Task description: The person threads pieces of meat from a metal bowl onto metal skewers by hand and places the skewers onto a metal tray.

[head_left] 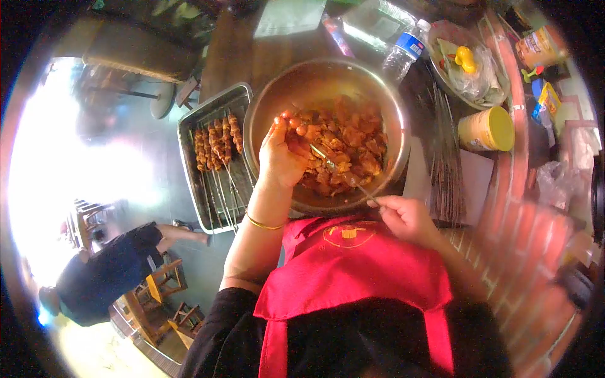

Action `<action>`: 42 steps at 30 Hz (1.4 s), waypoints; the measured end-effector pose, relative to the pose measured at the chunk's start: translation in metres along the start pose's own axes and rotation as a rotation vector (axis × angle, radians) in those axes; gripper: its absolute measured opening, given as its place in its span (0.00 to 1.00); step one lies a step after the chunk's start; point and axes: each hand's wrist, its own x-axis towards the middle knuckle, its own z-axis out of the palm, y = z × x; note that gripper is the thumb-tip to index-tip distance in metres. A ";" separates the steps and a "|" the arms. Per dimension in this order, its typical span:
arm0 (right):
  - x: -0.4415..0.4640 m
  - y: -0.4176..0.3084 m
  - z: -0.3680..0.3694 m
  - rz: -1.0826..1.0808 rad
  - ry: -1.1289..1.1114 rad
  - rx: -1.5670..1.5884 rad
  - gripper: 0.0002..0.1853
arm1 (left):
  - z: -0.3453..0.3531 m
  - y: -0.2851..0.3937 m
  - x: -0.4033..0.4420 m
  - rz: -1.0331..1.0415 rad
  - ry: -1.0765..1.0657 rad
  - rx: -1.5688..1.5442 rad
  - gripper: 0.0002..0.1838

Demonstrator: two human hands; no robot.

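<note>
A wide metal bowl [399, 120] in front of me is heaped with red-brown marinated meat pieces [359, 135]. Over its left part is my left hand [283, 151], fingers curled and sauce on the fingertips; what they hold, if anything, is hidden. At the bowl's near right rim my right hand [406, 217] is closed around the end of a thin metal skewer [364, 189]. The skewer slants up and left over the meat towards my left hand. Meat seems to be on its middle, though blur makes this hard to tell.
Left of the bowl, a metal tray [192, 183] holds several loaded meat skewers [217, 140]. Bare skewers [447, 170] lie in a bundle at the right, near a yellow-lidded tub [488, 129], a water bottle [403, 53] and a basin [501, 94]. A person [107, 277] is at far left.
</note>
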 end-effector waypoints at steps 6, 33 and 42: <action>0.007 -0.012 0.005 -0.054 -0.017 0.024 0.12 | 0.006 -0.009 -0.013 -0.093 -0.004 0.045 0.10; -0.021 0.000 -0.027 0.111 0.090 0.262 0.13 | -0.015 -0.044 0.031 -0.409 -0.176 0.212 0.14; -0.014 0.000 -0.014 0.111 -0.013 0.095 0.12 | 0.007 -0.018 0.024 -0.126 -0.085 -0.147 0.10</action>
